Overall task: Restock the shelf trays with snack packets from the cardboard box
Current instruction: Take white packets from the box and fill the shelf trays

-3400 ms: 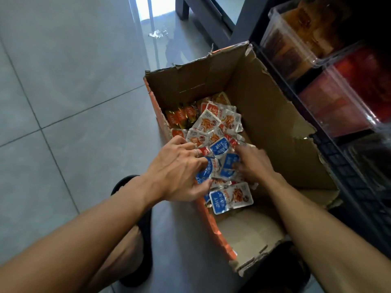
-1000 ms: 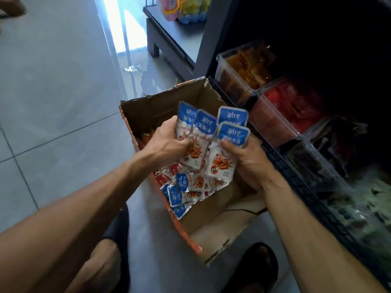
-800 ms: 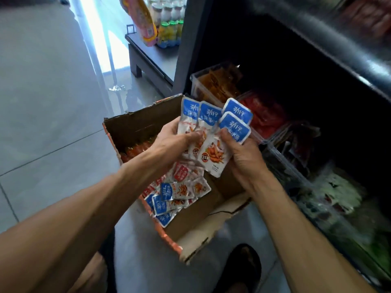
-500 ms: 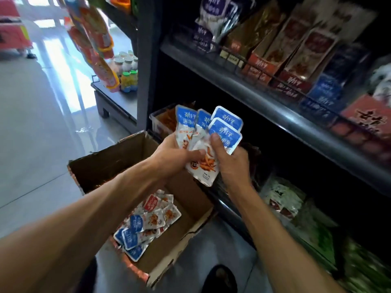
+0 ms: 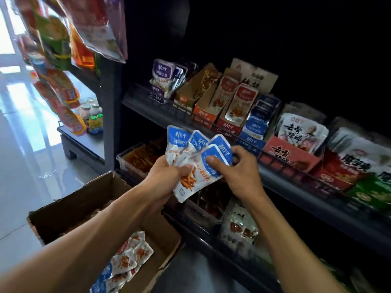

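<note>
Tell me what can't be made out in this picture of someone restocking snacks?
Head view, the only one:
- How many blue-topped packets are held: they overlap, and the left hand and right hand cover parts.
- How full the cardboard box is: the left forearm crosses it and the bottom edge cuts it off.
- The bottom shelf: too dark.
- The hanging bags top left: blurred, print unreadable.

I see a fan of blue-and-white packets held upright in front of the shelf, below its blue tray. More packets of that kind lie jumbled in the open box on the floor, lower left.
</note>
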Demonstrator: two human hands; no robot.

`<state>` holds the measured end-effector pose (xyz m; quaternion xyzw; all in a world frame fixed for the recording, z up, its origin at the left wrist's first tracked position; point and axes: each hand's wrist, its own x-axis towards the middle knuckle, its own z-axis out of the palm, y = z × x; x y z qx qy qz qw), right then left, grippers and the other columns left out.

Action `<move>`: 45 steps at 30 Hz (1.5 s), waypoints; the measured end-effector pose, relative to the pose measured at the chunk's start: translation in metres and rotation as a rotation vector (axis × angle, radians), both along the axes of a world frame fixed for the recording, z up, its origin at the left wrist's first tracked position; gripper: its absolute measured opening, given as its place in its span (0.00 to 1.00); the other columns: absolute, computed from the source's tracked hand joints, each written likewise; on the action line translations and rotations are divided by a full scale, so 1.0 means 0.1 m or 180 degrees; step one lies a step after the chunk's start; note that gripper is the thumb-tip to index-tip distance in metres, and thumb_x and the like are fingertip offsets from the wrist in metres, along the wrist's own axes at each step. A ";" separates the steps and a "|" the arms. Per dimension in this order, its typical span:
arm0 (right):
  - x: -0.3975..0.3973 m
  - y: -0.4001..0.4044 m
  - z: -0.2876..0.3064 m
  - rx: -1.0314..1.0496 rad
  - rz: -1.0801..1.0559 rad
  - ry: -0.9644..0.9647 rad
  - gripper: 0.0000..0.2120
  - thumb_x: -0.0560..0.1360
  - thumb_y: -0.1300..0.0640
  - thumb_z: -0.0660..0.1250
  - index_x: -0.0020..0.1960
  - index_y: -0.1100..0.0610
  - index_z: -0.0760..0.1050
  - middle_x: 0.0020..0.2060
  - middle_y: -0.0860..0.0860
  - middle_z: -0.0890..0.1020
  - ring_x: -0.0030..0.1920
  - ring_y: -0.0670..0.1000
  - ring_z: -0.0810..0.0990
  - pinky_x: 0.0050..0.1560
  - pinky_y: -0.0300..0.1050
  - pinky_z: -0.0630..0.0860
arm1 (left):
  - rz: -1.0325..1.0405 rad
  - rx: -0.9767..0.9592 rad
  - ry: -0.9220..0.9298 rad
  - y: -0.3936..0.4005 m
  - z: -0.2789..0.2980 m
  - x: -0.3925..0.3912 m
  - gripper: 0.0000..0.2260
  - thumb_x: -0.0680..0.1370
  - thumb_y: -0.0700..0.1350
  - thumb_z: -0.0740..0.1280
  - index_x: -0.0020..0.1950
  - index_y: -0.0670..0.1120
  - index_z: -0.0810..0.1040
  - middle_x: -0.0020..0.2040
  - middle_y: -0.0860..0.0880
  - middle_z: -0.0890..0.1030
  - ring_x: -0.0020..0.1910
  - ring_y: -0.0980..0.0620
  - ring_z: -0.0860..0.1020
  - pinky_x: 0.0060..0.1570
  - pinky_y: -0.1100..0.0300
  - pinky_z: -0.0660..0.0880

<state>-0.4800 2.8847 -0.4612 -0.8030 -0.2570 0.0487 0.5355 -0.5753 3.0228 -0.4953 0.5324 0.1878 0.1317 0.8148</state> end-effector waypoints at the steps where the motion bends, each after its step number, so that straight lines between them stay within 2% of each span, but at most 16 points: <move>1: 0.00 -0.04 0.04 -0.0069 0.0133 0.0019 0.10 0.72 0.51 0.76 0.48 0.53 0.78 0.40 0.46 0.85 0.39 0.43 0.84 0.40 0.40 0.80 | 0.0021 0.0016 -0.0028 -0.04 0.04 0.04 0.09 0.80 0.35 0.65 0.59 0.44 0.77 0.47 0.48 0.86 0.46 0.48 0.85 0.42 0.54 0.81; 5: 0.05 -0.17 0.25 -0.0324 0.0178 -0.0034 0.10 0.75 0.49 0.71 0.51 0.54 0.79 0.43 0.48 0.86 0.42 0.46 0.85 0.46 0.52 0.83 | -0.0052 -0.0016 -0.0151 -0.15 0.21 0.17 0.09 0.80 0.34 0.64 0.59 0.43 0.77 0.49 0.45 0.86 0.47 0.47 0.85 0.41 0.55 0.82; 8: 0.13 -0.27 0.43 -0.0270 0.0158 -0.0189 0.25 0.69 0.55 0.79 0.60 0.49 0.70 0.52 0.44 0.81 0.47 0.40 0.83 0.47 0.41 0.82 | 0.0115 0.0123 -0.0189 -0.21 0.31 0.27 0.10 0.79 0.33 0.65 0.57 0.44 0.78 0.48 0.46 0.86 0.46 0.48 0.85 0.42 0.56 0.82; 10: 0.16 -0.30 0.53 -0.0486 0.0268 -0.0332 0.31 0.65 0.57 0.81 0.61 0.47 0.69 0.52 0.44 0.80 0.47 0.40 0.82 0.47 0.39 0.81 | 0.0162 0.0129 -0.0198 -0.25 0.37 0.35 0.10 0.79 0.32 0.65 0.56 0.45 0.79 0.47 0.48 0.86 0.46 0.48 0.85 0.46 0.53 0.82; 12: 0.22 -0.32 0.62 -0.0537 0.0245 -0.0323 0.29 0.65 0.59 0.81 0.58 0.46 0.70 0.50 0.46 0.81 0.46 0.42 0.83 0.46 0.39 0.81 | 0.0100 0.0066 -0.0224 -0.29 0.44 0.44 0.11 0.79 0.32 0.65 0.57 0.44 0.79 0.48 0.47 0.86 0.48 0.46 0.85 0.52 0.48 0.80; 15: 0.36 -0.38 0.79 -0.0536 0.0239 -0.0179 0.24 0.68 0.61 0.79 0.59 0.51 0.73 0.50 0.50 0.82 0.45 0.43 0.84 0.48 0.43 0.82 | -0.0077 -0.0198 -0.0325 -0.30 0.57 0.58 0.09 0.81 0.41 0.66 0.61 0.44 0.78 0.53 0.45 0.85 0.52 0.43 0.84 0.59 0.43 0.77; 17: 0.46 -0.43 0.92 -0.0577 0.0302 -0.0130 0.20 0.70 0.63 0.77 0.57 0.53 0.73 0.48 0.50 0.83 0.45 0.45 0.85 0.47 0.44 0.83 | -0.0089 -0.0350 -0.0322 -0.26 0.62 0.67 0.09 0.82 0.44 0.64 0.60 0.45 0.78 0.52 0.45 0.85 0.51 0.43 0.84 0.57 0.44 0.78; 21: 0.65 -0.46 1.15 -0.0766 0.0146 -0.0237 0.19 0.72 0.62 0.75 0.58 0.51 0.71 0.50 0.49 0.82 0.46 0.44 0.84 0.50 0.46 0.83 | -0.0048 -0.0297 -0.0291 -0.26 0.69 0.83 0.09 0.82 0.44 0.63 0.60 0.45 0.78 0.50 0.46 0.86 0.48 0.46 0.85 0.43 0.53 0.80; 26: 0.78 -0.36 1.28 -0.0528 0.0049 -0.0100 0.15 0.76 0.62 0.70 0.60 0.53 0.72 0.50 0.48 0.84 0.43 0.42 0.85 0.40 0.35 0.80 | 0.0153 -0.0321 -0.0382 -0.36 0.85 1.03 0.09 0.83 0.45 0.62 0.60 0.46 0.78 0.49 0.46 0.86 0.48 0.46 0.85 0.53 0.46 0.80; 29: 0.82 -0.30 1.32 -0.0591 0.0214 0.0033 0.11 0.78 0.60 0.68 0.60 0.56 0.74 0.47 0.50 0.86 0.42 0.44 0.85 0.36 0.33 0.77 | 0.0386 -0.0302 -0.0359 -0.35 0.92 1.18 0.09 0.82 0.46 0.64 0.59 0.46 0.78 0.47 0.46 0.86 0.45 0.47 0.85 0.52 0.46 0.81; 31: 0.88 -0.29 1.41 -0.0755 0.0195 -0.0063 0.14 0.75 0.58 0.72 0.59 0.55 0.73 0.46 0.49 0.85 0.39 0.41 0.84 0.34 0.33 0.77 | 0.0297 -0.0195 -0.0326 -0.33 0.96 1.24 0.08 0.82 0.46 0.64 0.59 0.46 0.78 0.47 0.46 0.86 0.45 0.48 0.85 0.51 0.46 0.81; 33: 0.99 -0.30 1.52 -0.0947 0.0097 -0.0127 0.19 0.72 0.58 0.75 0.59 0.55 0.72 0.47 0.49 0.84 0.41 0.44 0.85 0.42 0.41 0.82 | 0.0170 -0.0044 -0.0312 -0.29 0.97 1.29 0.08 0.82 0.47 0.64 0.57 0.47 0.80 0.47 0.47 0.86 0.46 0.48 0.85 0.52 0.47 0.81; 35: 1.17 -0.32 1.65 -0.0939 -0.0059 -0.0333 0.16 0.73 0.60 0.74 0.57 0.57 0.72 0.47 0.49 0.83 0.45 0.48 0.85 0.52 0.50 0.82 | 0.0274 0.0220 -0.0211 -0.20 0.96 1.35 0.07 0.82 0.47 0.64 0.53 0.47 0.80 0.47 0.47 0.86 0.46 0.48 0.84 0.49 0.52 0.80; 37: 1.38 -0.34 1.75 -0.0887 -0.0218 -0.0726 0.13 0.75 0.62 0.71 0.57 0.57 0.72 0.49 0.48 0.81 0.48 0.48 0.83 0.54 0.48 0.80 | 0.0404 0.0607 -0.0007 -0.09 0.92 1.40 0.08 0.82 0.46 0.63 0.50 0.45 0.80 0.46 0.46 0.85 0.45 0.48 0.83 0.42 0.58 0.77; 41: 1.77 -0.37 1.72 -0.2015 -0.0487 -0.1353 0.15 0.78 0.56 0.69 0.63 0.60 0.73 0.56 0.54 0.80 0.55 0.53 0.80 0.54 0.48 0.76 | 0.0288 0.1071 0.0147 0.04 0.84 1.50 0.10 0.82 0.48 0.62 0.46 0.47 0.79 0.45 0.49 0.83 0.44 0.51 0.81 0.38 0.64 0.72; 45: 1.86 -0.23 1.57 -0.2610 -0.0200 -0.1237 0.14 0.76 0.51 0.71 0.58 0.57 0.76 0.51 0.49 0.81 0.52 0.51 0.80 0.52 0.48 0.77 | 0.0258 0.1272 0.0139 0.08 0.82 1.63 0.08 0.83 0.50 0.61 0.47 0.50 0.77 0.46 0.50 0.83 0.45 0.51 0.80 0.41 0.63 0.73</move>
